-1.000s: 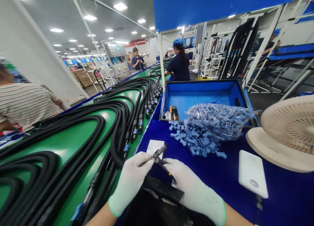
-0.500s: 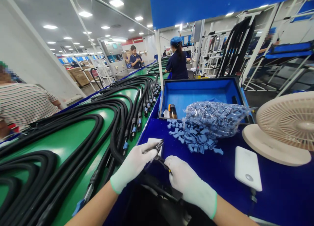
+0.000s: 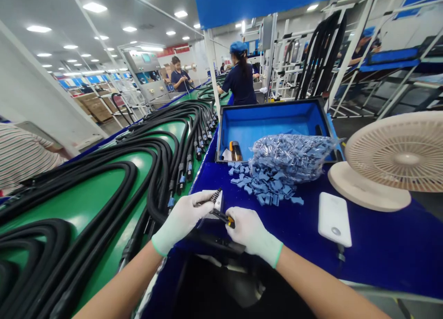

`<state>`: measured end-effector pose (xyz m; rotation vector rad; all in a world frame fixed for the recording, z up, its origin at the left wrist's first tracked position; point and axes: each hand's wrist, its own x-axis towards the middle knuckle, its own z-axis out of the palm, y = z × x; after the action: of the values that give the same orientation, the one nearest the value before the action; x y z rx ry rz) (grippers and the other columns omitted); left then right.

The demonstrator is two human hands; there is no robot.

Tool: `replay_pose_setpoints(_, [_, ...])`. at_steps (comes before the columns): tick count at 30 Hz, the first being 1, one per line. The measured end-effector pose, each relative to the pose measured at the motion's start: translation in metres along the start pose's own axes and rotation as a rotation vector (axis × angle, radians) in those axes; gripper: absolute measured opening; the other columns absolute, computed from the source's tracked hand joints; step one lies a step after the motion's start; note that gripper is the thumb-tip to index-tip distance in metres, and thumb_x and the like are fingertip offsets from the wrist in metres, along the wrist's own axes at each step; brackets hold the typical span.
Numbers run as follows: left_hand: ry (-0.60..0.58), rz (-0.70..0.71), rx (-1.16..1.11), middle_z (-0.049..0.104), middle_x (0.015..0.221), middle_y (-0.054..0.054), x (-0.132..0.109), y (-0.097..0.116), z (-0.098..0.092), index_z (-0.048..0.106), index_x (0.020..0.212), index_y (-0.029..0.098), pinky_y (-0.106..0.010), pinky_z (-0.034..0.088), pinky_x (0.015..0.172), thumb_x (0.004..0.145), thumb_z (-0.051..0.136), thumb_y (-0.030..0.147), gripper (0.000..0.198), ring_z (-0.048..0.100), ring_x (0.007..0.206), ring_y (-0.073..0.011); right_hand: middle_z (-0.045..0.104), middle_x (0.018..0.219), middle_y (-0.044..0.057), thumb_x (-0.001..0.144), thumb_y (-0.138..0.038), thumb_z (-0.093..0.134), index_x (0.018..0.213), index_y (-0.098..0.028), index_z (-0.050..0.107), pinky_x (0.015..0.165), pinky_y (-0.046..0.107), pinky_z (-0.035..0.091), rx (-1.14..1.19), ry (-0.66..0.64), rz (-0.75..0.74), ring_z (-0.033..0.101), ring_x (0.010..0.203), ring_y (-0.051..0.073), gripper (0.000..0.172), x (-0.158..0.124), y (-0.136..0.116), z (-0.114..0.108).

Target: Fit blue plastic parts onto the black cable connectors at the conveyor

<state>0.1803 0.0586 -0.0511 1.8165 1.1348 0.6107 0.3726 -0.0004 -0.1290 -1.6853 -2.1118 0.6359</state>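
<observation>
Both my hands wear white gloves and meet over the near edge of a blue work surface (image 3: pixel 380 254). My left hand (image 3: pixel 180 219) is closed round a small dark connector (image 3: pixel 216 196) at the end of a black cable. My right hand (image 3: pixel 251 231) pinches a thin black tool with a yellow band (image 3: pixel 223 216) whose tip points at the connector. A small white card (image 3: pixel 218 202) lies under the connector. Loose blue plastic clips (image 3: pixel 263 187) are spilled just beyond my hands, beside a clear bag (image 3: pixel 290 155) full of them.
A green conveyor (image 3: pixel 93 199) on the left carries several looped black hoses (image 3: pixel 155 171). A blue tray (image 3: pixel 273 123) holds a small amber bottle (image 3: pixel 236 150). A white power bank (image 3: pixel 334 219) and a beige fan (image 3: pixel 391 157) sit to the right. Other workers stand further along the line, and a person in a striped shirt (image 3: pixel 20 155) is at the left.
My view has tilted and pulled back, so more of my forearms show. My hands have drawn closer together, still on the connector and the tool.
</observation>
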Motion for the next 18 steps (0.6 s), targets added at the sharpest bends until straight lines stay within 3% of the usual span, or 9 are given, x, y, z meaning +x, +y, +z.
replay_pose_setpoints(5, [0.035,-0.037,-0.039,0.075,0.121,-0.005,-0.005,0.011,0.000,0.074,0.123,0.019,-0.034,0.052,0.096,0.091,0.061,0.041,0.041,0.068,0.111,-0.0284,0.069,0.112,0.011,0.087,-0.010,0.051,0.124,-0.016,0.063,0.093,0.034,0.042,-0.044,0.007,-0.100,0.062,0.104,0.024,0.039,-0.016,0.007,-0.018])
replay_pose_setpoints(9, [0.097,-0.052,-0.104,0.077,0.108,-0.010,-0.008,0.009,-0.003,0.073,0.119,0.013,-0.032,0.053,0.085,0.092,0.059,0.043,0.043,0.070,0.097,-0.0263,0.061,0.127,0.018,0.076,-0.016,0.072,0.137,-0.013,0.056,0.104,0.046,0.041,-0.073,0.086,-0.061,0.054,0.120,0.033,0.063,-0.036,0.007,-0.030])
replay_pose_setpoints(12, [0.131,-0.044,-0.154,0.075,0.117,-0.010,-0.012,0.007,-0.003,0.071,0.123,0.014,-0.034,0.051,0.096,0.089,0.063,0.039,0.043,0.067,0.109,-0.0275,0.065,0.124,0.011,0.061,-0.026,0.087,0.138,-0.019,0.057,0.099,0.043,0.049,0.401,0.043,-0.020,0.061,0.111,0.030,0.082,-0.050,-0.007,-0.023])
replay_pose_setpoints(15, [0.033,-0.025,-0.066,0.073,0.125,-0.005,-0.018,0.010,0.001,0.073,0.124,0.020,-0.036,0.046,0.106,0.088,0.064,0.034,0.040,0.065,0.118,-0.0281,0.072,0.099,0.006,0.071,-0.030,0.079,0.126,-0.017,0.062,0.077,0.039,0.057,1.031,0.028,0.193,0.069,0.082,0.024,0.059,-0.054,-0.025,-0.007])
replay_pose_setpoints(18, [-0.179,0.049,0.093,0.073,0.124,-0.003,-0.023,0.015,0.008,0.074,0.126,0.028,-0.036,0.045,0.107,0.089,0.062,0.028,0.038,0.064,0.117,-0.0272,0.070,0.087,0.006,0.071,-0.023,0.072,0.110,-0.013,0.064,0.069,0.037,0.058,1.380,0.151,0.307,0.070,0.074,0.022,0.041,-0.048,-0.032,0.002])
